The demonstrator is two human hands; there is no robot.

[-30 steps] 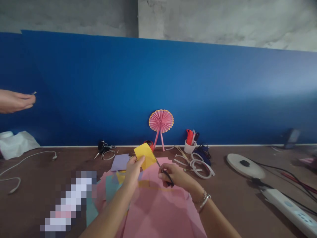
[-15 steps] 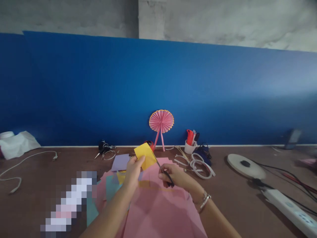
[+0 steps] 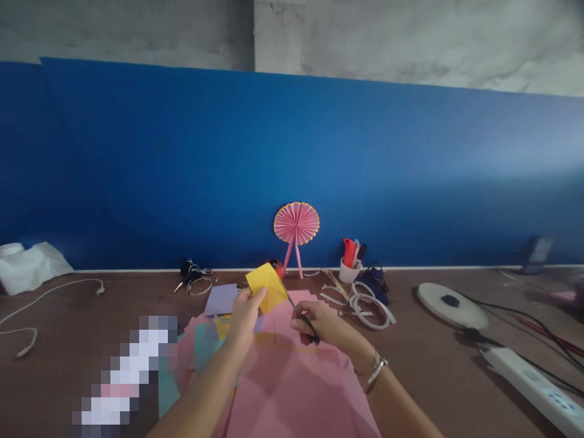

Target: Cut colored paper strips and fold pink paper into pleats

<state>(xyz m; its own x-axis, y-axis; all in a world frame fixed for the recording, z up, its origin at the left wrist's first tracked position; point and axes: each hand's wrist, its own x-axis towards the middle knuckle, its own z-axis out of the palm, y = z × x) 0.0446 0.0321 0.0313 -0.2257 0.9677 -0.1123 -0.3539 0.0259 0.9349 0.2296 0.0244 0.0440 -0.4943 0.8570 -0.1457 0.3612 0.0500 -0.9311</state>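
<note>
My left hand (image 3: 244,317) pinches a yellow sheet of paper (image 3: 266,286) by its lower edge and holds it up above the table. My right hand (image 3: 319,325) is closed on the black handles of a pair of scissors (image 3: 298,313), whose blades reach up to the right edge of the yellow paper. Both hands hover over a large pink sheet (image 3: 292,377) that lies on other coloured sheets, teal (image 3: 203,344) and lilac (image 3: 222,298) among them.
A pink paper fan (image 3: 296,224) leans on the blue wall panel. A white cup of pens (image 3: 350,267), white strip coils (image 3: 365,301), keys (image 3: 191,274), a white cable (image 3: 45,295), a round lamp base (image 3: 451,304) and a power strip (image 3: 533,383) lie on the brown table.
Another person's hand at the far left has gone out of view. My hands, the yellow paper and the scissors have barely moved.
</note>
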